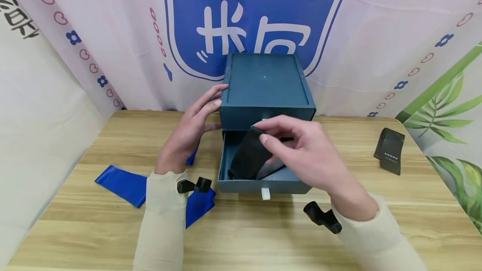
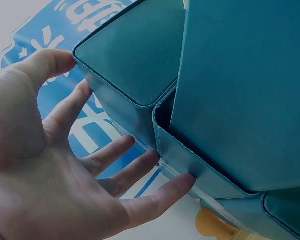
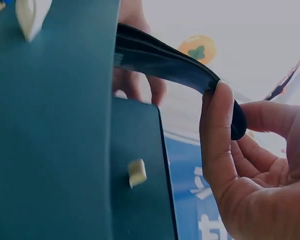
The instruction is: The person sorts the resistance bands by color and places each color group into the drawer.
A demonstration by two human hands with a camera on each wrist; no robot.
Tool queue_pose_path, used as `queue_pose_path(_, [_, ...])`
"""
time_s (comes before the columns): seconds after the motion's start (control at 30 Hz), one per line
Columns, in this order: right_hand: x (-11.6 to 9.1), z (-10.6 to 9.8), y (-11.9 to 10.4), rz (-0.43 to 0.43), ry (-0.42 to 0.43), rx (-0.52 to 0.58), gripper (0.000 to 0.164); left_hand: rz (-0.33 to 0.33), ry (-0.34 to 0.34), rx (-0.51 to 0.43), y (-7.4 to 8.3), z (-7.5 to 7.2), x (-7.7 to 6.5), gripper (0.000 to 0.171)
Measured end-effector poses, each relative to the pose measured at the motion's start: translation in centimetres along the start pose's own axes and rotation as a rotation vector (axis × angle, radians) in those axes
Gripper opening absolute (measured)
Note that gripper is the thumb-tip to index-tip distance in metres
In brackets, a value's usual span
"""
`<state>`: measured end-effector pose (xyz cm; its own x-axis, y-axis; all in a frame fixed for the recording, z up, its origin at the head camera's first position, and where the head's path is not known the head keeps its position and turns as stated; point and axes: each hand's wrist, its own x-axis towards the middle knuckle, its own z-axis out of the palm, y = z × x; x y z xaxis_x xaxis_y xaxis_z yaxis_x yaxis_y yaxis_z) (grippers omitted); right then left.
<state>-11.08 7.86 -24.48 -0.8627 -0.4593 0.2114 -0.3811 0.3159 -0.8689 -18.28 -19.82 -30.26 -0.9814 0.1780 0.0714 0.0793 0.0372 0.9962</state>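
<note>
A dark teal two-drawer box (image 1: 267,80) stands at the back of the table with its lower drawer (image 1: 241,186) pulled out. My right hand (image 1: 305,149) pinches the upper end of a black resistance band (image 1: 248,156) between thumb and fingers. The band slants down into the open drawer, and in the right wrist view it bends over at the fingertips. My left hand (image 2: 75,150) rests its extended, spread fingers on the left side of the box. Beside the held band, more dark material (image 1: 270,170) lies in the drawer.
Blue bands (image 1: 122,184) lie on the table (image 1: 244,233) at left, partly behind my left forearm. Two overlapping black bands (image 1: 391,150) lie at the far right. A white pull tab (image 1: 265,194) hangs from the lower drawer's front. A printed curtain (image 1: 361,53) hangs right behind the box.
</note>
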Motion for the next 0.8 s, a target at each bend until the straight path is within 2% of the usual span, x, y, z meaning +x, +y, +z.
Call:
queue_pose_path(0.13, [0.4, 0.9, 0.5, -0.003, -0.032, 0.023, 0.026, 0.002, 0.0, -0.002, -0.1, 0.1, 0.1, 0.047])
queue_pose_path(0.27, [0.7, 1.2, 1.2, 0.008, -0.027, 0.018, 0.027, 0.003, 0.002, 0.002, 0.0, 0.2, 0.1, 0.047])
queue_pose_path(0.53, [0.8, 0.5, 3.2, 0.069, 0.056, -0.035, 0.027, 0.007, 0.004, -0.002, 0.2, 0.1, 0.2, 0.048])
queue_pose_path(0.8, [0.5, -0.2, 4.5, 0.135, 0.064, -0.113, 0.026, 0.001, 0.015, 0.003, -0.1, 0.0, 0.1, 0.047])
